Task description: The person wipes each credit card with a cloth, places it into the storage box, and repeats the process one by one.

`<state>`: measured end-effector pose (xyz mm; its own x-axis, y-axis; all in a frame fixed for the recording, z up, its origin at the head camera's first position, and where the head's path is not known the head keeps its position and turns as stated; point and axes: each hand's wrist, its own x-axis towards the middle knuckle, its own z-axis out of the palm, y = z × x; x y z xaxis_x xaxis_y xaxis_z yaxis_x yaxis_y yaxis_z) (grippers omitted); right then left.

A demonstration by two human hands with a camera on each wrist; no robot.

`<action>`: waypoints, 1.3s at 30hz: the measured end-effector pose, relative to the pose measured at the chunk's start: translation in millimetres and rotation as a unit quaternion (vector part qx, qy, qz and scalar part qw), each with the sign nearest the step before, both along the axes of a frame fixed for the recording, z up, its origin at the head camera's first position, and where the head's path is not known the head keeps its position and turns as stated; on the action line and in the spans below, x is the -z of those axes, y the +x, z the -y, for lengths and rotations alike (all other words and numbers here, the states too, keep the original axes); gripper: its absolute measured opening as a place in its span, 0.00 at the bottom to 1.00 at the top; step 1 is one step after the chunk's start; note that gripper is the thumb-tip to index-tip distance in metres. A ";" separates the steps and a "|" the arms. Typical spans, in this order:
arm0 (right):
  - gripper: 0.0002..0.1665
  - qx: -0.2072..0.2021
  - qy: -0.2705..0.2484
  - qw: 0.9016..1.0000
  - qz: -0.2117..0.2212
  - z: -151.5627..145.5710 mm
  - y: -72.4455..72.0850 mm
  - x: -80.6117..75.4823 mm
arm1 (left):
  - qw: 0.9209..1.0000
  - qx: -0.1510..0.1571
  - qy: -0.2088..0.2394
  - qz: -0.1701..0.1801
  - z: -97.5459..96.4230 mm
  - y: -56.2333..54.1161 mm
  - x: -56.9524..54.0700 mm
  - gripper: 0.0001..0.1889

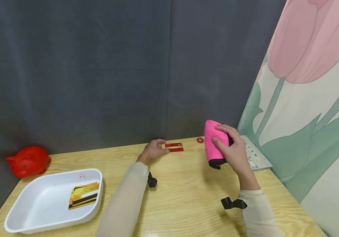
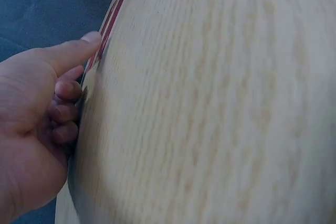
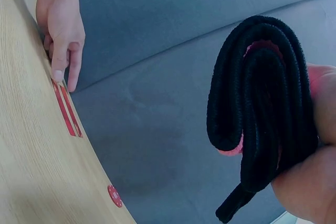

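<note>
My right hand (image 1: 233, 148) grips a folded pink towel (image 1: 212, 140) with black edging, held up above the right part of the table. Its rolled black edge (image 3: 257, 98) faces the camera in the right wrist view. Far back on the table, my left hand (image 1: 153, 149) is at the left end of two thin red strips (image 1: 175, 149) lying side by side. The thumb and index finger reach out at the strips' end, while the other fingers curl under in the left wrist view. Whether the fingertips press on the strips is hard to tell.
A red round chip (image 1: 200, 140) lies near the table's back edge. Behind my right hand is a pale printed booklet or box (image 1: 256, 154). On the left stand a white tray (image 1: 53, 225) holding yellow and black cards (image 1: 83, 195), and a red piggy bank (image 1: 30, 162).
</note>
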<state>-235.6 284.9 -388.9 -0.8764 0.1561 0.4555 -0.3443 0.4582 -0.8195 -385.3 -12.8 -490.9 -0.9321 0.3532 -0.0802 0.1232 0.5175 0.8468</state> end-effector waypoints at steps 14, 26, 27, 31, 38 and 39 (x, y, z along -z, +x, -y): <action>0.28 0.015 0.003 1.000 0.008 -7.2 2.6 0.3 | 0.995 -0.037 -0.086 -0.017 -12.6 7.9 -4.9 0.27; 0.27 -0.025 0.005 1.000 0.003 11.3 -16.9 2.5 | 0.991 -0.113 -0.024 -0.066 11.3 18.6 2.9 0.23; 0.27 -0.027 0.006 1.000 0.002 11.6 -17.8 2.9 | 0.991 -0.120 -0.014 -0.061 12.8 19.8 3.9 0.22; 0.27 -0.035 0.023 0.999 0.004 11.3 -21.3 6.8 | 0.988 -0.137 0.069 -0.016 18.6 31.0 8.5 0.19; 0.26 -0.039 0.043 0.998 -0.002 9.3 -25.8 10.5 | 0.970 -0.127 0.205 -0.020 22.7 67.1 -10.9 0.22; 0.26 -0.037 0.047 0.998 -0.005 8.6 -25.6 11.1 | 0.969 -0.127 0.209 -0.032 23.1 73.2 -16.5 0.22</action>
